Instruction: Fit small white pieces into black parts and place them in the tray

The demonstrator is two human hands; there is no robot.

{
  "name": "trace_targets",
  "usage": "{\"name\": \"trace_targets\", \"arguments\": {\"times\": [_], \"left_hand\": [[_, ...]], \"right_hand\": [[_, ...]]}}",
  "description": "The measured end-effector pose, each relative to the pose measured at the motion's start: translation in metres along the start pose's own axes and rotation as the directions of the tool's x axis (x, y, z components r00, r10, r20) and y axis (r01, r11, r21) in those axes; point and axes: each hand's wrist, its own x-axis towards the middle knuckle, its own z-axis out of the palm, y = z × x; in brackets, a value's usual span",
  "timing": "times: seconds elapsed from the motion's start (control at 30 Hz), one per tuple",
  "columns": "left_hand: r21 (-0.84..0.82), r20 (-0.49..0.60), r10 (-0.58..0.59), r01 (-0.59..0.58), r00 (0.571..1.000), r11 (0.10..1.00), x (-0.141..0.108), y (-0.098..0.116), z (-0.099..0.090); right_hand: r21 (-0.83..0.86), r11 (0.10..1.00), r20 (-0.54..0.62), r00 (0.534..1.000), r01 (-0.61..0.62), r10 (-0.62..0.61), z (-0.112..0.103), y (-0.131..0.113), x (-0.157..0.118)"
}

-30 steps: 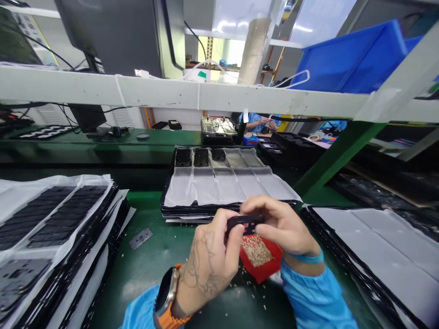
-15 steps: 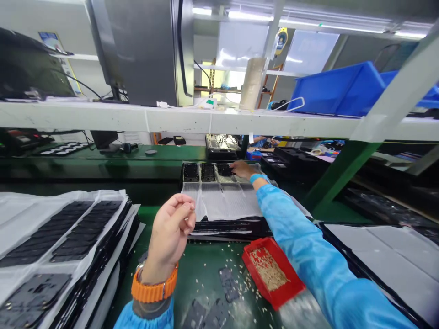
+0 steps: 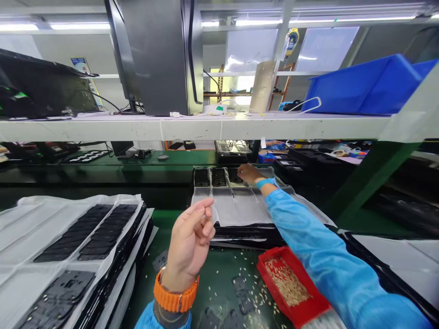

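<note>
Place: you are at what looks like a factory assembly bench.
Worktop: green bench [image 3: 217, 265] in front of you, small pale pieces scattered over it.
Trays: stacks [image 3: 20, 237] to your left and ahead, holding rows of matching black parts [image 3: 108, 233].
Red bin [image 3: 305, 313]: filled with more pale pieces.
Overhead: your white shelf [image 3: 192, 130], blue bins [image 3: 363, 89], strip lights [image 3: 260, 22].

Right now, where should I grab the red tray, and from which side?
Likely the raised left rim of the red tray, coming from the left hand side: the right sleeve runs along the other. Keep it level; small tan pieces lie loose inside.
</note>
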Motion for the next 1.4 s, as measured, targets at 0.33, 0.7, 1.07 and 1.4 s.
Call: {"name": "trace_targets", "arguments": {"times": [0.33,0.7,1.07,1.4], "left_hand": [[-0.028,0.204,-0.177,0.186,0.963,0.982,-0.026,-0.031,0.022],[-0.137,0.549,-0.316,0.456,0.774,0.880,-0.058,-0.072,0.036],[-0.131,0.543,-0.333,0.469,0.771,0.873,-0.058,-0.066,0.037],[0.878,0.066,0.129,-0.119,0.989,0.464,-0.041,-0.037,-0.035]], "right_hand": [[0.682,0.384,-0.432,0.766,0.623,-0.477,-0.007,-0.058,-0.208],[0.568,0.292,-0.738,0.633,0.769,-0.233,0.021,-0.050,-0.243],[0.554,0.300,-0.730,0.626,0.777,-0.275,0.025,-0.044,-0.239],[0.495,0.608,-0.521,0.772,0.621,-0.365,-0.015,-0.001,-0.255]]}}
